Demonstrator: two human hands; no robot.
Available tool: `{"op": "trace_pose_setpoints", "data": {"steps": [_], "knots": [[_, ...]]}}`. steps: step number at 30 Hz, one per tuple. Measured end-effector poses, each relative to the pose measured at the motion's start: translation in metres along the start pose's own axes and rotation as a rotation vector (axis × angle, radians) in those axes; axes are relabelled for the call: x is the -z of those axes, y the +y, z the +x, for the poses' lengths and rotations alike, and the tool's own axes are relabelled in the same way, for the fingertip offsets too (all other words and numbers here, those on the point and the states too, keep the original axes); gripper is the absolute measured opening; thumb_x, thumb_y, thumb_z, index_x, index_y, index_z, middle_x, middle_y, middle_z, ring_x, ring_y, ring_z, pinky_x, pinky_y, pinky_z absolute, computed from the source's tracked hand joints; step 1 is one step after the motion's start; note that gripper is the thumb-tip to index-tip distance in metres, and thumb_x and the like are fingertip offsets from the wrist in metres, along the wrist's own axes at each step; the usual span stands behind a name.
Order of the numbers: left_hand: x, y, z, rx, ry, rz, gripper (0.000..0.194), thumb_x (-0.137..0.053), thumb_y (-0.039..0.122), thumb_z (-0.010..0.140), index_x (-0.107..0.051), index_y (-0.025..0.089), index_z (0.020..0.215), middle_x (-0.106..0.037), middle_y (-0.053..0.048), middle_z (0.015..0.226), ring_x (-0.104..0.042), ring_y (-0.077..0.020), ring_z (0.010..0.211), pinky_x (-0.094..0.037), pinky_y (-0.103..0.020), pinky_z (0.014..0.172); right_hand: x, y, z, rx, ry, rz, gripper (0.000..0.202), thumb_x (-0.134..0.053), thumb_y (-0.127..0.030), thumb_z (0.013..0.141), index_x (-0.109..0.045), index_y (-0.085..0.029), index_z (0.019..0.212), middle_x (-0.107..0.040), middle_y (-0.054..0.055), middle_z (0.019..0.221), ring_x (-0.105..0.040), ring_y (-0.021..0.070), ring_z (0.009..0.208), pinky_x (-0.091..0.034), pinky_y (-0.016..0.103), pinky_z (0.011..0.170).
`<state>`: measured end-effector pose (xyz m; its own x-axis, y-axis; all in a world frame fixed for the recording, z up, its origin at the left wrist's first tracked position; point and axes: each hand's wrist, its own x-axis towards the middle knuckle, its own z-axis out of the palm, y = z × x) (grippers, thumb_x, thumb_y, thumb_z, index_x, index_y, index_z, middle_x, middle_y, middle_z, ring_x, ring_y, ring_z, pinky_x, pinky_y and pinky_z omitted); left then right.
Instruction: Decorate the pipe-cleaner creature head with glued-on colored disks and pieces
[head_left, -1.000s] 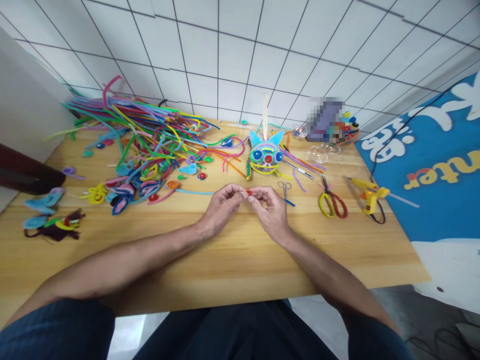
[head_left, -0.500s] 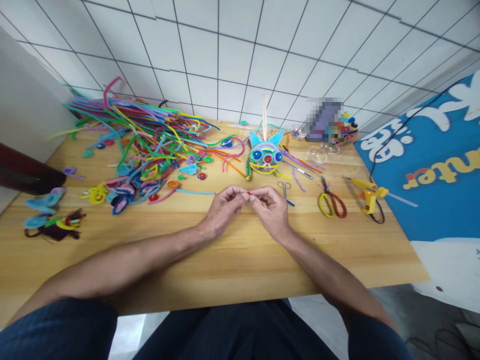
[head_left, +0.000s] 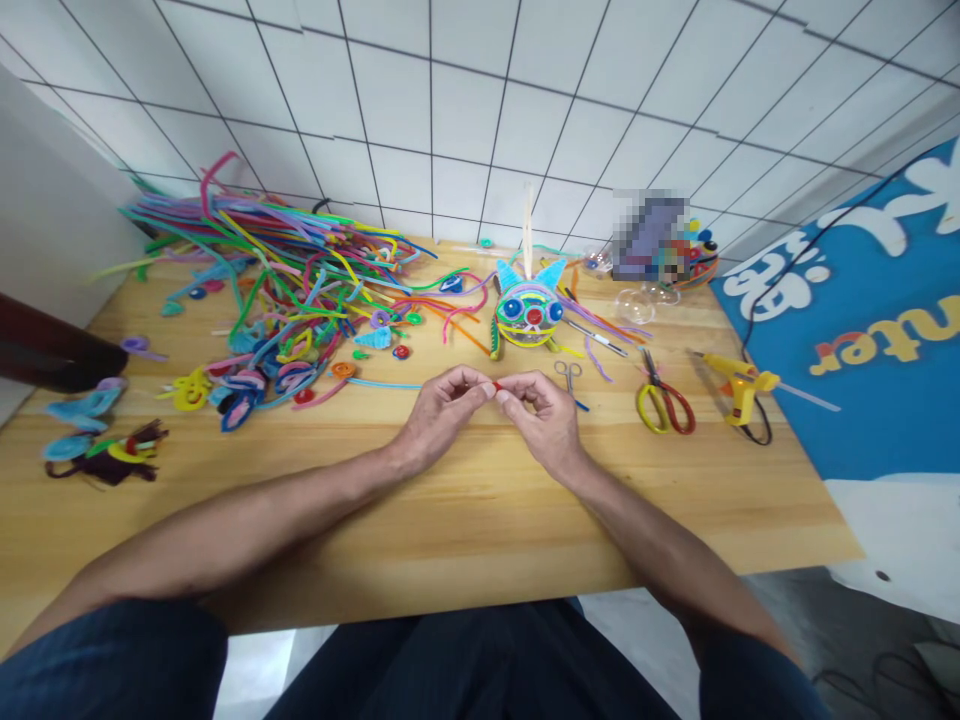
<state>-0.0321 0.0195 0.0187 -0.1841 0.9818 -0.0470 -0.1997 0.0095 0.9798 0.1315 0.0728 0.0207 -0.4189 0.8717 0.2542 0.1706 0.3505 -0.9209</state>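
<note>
Over the middle of the table, my left hand (head_left: 444, 418) and my right hand (head_left: 546, 418) meet fingertip to fingertip. Thumbs and forefingers of both pinch a small red piece (head_left: 497, 387), mostly hidden by the fingers; it looks like a bit of pipe cleaner, though too little shows to be sure. Just beyond my hands stands a pipe-cleaner animal figure (head_left: 529, 325) with blue ears, blue button-like eyes and a red nose. A blue pipe cleaner (head_left: 386, 385) lies left of my left hand. Small scissors (head_left: 568, 372) lie beyond my right hand.
A big heap of coloured pipe cleaners (head_left: 292, 250) fills the back left. Finished twisted shapes, including a dark brown one (head_left: 112, 455), lie at left. Red-and-yellow scissors (head_left: 660, 395) and a yellow glue gun (head_left: 739, 385) are at right. Clear plastic domes (head_left: 636, 304) sit behind.
Both hands keep their pinch on the red piece with hardly any movement. The camera view has shifted slightly.
</note>
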Motion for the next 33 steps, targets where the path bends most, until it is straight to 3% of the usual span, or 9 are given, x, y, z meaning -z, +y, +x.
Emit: {"op": "trace_pose_setpoints", "data": {"steps": [12,18,22,26,33], "knots": [[-0.007,-0.014,-0.002,0.071,0.041,-0.195,0.032,-0.083,0.047,0.077,-0.069,0.018,0.083,-0.053,0.006,0.063,-0.037,-0.0070,0.053,-0.030,-0.022,0.051,-0.009,0.004,-0.004,-0.017,0.038,0.045,0.017,-0.069,-0.038,0.091,-0.072,-0.023,0.097,-0.078,0.003,0.087,-0.071,0.0173,0.078,-0.055,0.030,0.071],[-0.004,-0.004,-0.002,0.067,-0.053,-0.085,0.035,-0.081,0.049,0.078,-0.068,0.017,0.084,-0.053,0.005,0.062,-0.038,-0.0076,0.053,-0.030,-0.023,0.052,0.000,-0.004,0.003,-0.089,-0.028,0.061,0.012,-0.070,-0.034,0.084,-0.069,-0.022,0.084,-0.068,-0.002,0.069,-0.057,0.0121,0.058,-0.044,0.026,0.055],[0.001,0.002,-0.001,0.066,-0.101,-0.014,0.037,-0.080,0.051,0.077,-0.068,0.016,0.082,-0.054,0.005,0.063,-0.038,-0.0077,0.054,-0.029,-0.023,0.052,0.004,-0.006,0.007,-0.114,-0.106,0.116,0.008,-0.069,-0.030,0.080,-0.066,-0.022,0.081,-0.068,-0.002,0.067,-0.061,0.0123,0.060,-0.047,0.025,0.057],[0.002,0.001,0.000,0.045,-0.076,0.008,0.032,-0.078,0.047,0.079,-0.068,0.016,0.080,-0.049,0.006,0.057,-0.037,-0.0083,0.053,-0.029,-0.023,0.053,0.004,-0.004,0.006,-0.049,-0.097,0.085,0.010,-0.069,-0.028,0.084,-0.070,-0.022,0.092,-0.075,0.001,0.080,-0.070,0.0148,0.070,-0.054,0.027,0.064],[0.000,-0.007,-0.002,0.046,-0.010,-0.025,0.026,-0.076,0.041,0.082,-0.069,0.017,0.082,-0.048,0.007,0.056,-0.037,-0.0082,0.052,-0.028,-0.023,0.052,0.001,0.003,0.000,0.046,-0.039,-0.044,0.010,-0.065,-0.028,0.090,-0.074,-0.022,0.092,-0.077,0.002,0.082,-0.069,0.0151,0.072,-0.054,0.028,0.065]]}}
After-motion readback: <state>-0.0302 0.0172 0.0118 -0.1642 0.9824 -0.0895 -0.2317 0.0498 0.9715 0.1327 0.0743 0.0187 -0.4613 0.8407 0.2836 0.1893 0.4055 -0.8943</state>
